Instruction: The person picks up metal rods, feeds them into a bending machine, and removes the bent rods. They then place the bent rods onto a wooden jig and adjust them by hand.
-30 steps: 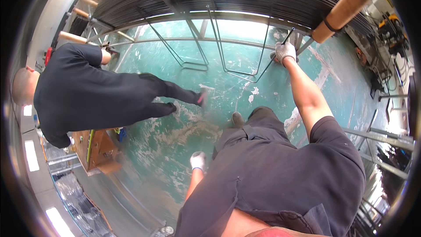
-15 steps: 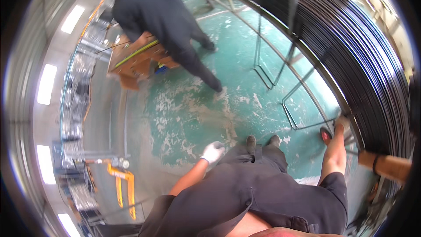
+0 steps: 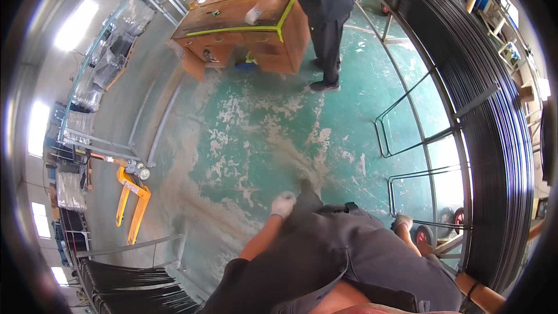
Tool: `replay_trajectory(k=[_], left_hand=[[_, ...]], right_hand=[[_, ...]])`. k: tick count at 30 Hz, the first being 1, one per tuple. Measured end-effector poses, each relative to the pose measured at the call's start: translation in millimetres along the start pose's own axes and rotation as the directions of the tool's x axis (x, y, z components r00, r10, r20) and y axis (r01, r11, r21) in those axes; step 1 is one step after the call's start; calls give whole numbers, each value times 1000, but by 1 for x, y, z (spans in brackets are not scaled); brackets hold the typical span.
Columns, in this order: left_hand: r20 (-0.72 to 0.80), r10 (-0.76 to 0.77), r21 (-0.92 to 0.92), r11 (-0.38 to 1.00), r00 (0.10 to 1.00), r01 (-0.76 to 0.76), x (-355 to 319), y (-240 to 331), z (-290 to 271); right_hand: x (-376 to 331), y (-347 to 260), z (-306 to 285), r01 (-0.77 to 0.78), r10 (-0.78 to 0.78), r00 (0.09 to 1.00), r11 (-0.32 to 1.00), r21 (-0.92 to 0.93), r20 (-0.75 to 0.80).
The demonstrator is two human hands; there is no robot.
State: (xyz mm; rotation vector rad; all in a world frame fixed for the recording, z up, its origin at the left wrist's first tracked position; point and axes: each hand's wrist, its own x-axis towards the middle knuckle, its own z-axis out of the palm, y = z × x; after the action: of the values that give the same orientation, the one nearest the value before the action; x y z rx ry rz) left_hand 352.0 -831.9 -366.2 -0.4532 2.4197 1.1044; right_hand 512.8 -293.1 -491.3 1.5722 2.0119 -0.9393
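Note:
My left hand, in a whitish glove, hangs over the green floor in front of my dark clothes. Its fingers are curled, with nothing visible in them. My right hand, also gloved, is down by my right side, at the bent corner of a black U-shaped rod that juts from the rack. Whether its fingers grip the rod is too small to tell. Ahead stands a brown wooden desk edged with yellow-green tape. A co-worker in dark clothes leans at it, a gloved hand on its top.
A long metal rack stacked with black rods runs along the right. Another U-shaped rod sticks out farther ahead. Wheels with red hubs stand near my right hand. Left are a yellow pallet jack and more black rods.
My view has swung left and the desk now shows more fully. My right hand has come in closer to my body. The co-worker appears farther right, beside the desk.

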Motion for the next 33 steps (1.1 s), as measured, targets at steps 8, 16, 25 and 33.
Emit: replay_trajectory(k=[8,16,25,33], left_hand=[[-74,-32,103,994,997,40,133,-56,-148],[-12,-245,35,969,969,246,277,-61,-199],[17,-121,220,969,993,114,406,40,-326],[-161,-179,-15,984,971,179,552,28,-415]], right_hand=[[-114,-279,68,195,-216,975,939,285,45],[-91,-421,144,87,-93,977,995,42,191],[-59,-659,244,567,-342,806,681,-463,483],[-121,-924,264,493,-582,774,801,340,249]])
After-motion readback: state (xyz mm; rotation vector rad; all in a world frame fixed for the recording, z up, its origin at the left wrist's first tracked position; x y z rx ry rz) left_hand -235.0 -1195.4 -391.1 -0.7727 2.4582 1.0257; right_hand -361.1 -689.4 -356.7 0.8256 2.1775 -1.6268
